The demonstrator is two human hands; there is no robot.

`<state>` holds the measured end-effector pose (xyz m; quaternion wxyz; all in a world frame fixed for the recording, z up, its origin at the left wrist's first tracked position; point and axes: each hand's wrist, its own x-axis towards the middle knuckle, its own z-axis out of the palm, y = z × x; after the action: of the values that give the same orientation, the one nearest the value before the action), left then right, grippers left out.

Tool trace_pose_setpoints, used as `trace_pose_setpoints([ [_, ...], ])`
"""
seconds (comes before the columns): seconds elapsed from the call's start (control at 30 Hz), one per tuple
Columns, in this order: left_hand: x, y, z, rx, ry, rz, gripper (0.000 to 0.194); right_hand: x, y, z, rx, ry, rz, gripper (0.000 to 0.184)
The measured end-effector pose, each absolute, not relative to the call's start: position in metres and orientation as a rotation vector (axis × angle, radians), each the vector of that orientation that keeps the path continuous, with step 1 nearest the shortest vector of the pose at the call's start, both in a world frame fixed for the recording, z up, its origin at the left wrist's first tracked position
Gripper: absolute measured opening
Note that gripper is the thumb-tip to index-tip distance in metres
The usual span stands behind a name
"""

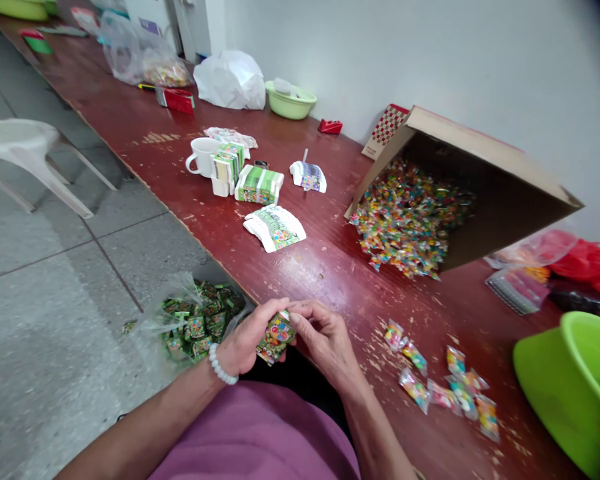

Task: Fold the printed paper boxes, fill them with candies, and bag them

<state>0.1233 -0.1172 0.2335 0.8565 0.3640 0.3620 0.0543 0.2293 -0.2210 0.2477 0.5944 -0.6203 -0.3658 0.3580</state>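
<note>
A small printed green candy box (276, 337) is held at the table's front edge, above my lap. My left hand (247, 337), with a pale bead bracelet at the wrist, is closed around it. My right hand (325, 337) grips its upper right edge, thumb and fingers together near the white flap. To the left, a clear plastic bag (153, 327) holds many similar filled green boxes (215, 323). Several wrapped candies (443, 393) lie on the table right of my hands. Beyond my hands rests a flat green and white carton blank (276, 228).
A tilted cardboard box (490, 133) spills wrapped candies (410, 220) onto the red table (325, 260). Bundled green cartons (259, 185) stand beside a white mug (203, 156). A green basin (555, 380) is at right, a white stool (25, 143) at left.
</note>
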Motion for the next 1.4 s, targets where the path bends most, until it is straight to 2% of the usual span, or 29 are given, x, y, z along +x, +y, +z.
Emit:
trace_pose_setpoints([
  [0.07,0.122,-0.117,0.234,0.704,0.736,0.109,0.029,0.223,-0.223,0.247,-1.403,-0.831,0.794,0.017],
  [0.17,0.121,-0.119,0.235,0.741,0.704,0.127,0.031,0.220,-0.225,0.241,-1.428,-0.777,0.703,0.013],
  [0.37,0.120,-0.123,0.235,0.947,0.731,0.109,0.051,0.236,-0.221,0.224,-1.296,-0.553,1.094,0.022],
  [0.63,0.122,-0.115,0.228,0.818,0.807,0.144,0.038,0.217,-0.220,0.235,-1.547,-0.873,0.673,0.022],
  [0.8,0.124,-0.113,0.223,0.724,0.721,0.128,0.024,0.214,-0.224,0.227,-1.670,-1.191,0.326,0.012],
  [0.9,0.124,-0.119,0.221,0.824,0.655,0.228,0.023,0.217,-0.228,0.225,-1.816,-1.345,0.187,0.023],
  [1.03,0.122,-0.127,0.221,0.920,0.609,0.424,0.019,0.212,-0.235,0.222,-1.929,-1.520,0.102,0.073],
  [1.1,0.120,-0.131,0.220,0.840,0.642,0.445,0.021,0.206,-0.238,0.217,-1.962,-1.573,0.081,0.090],
  [1.2,0.119,-0.138,0.217,0.693,0.636,0.384,0.033,0.200,-0.241,0.208,-2.008,-1.582,0.033,0.092],
  [1.4,0.112,-0.138,0.219,0.735,0.514,0.361,0.044,0.202,-0.233,0.208,-2.042,-1.572,-0.107,0.074],
])
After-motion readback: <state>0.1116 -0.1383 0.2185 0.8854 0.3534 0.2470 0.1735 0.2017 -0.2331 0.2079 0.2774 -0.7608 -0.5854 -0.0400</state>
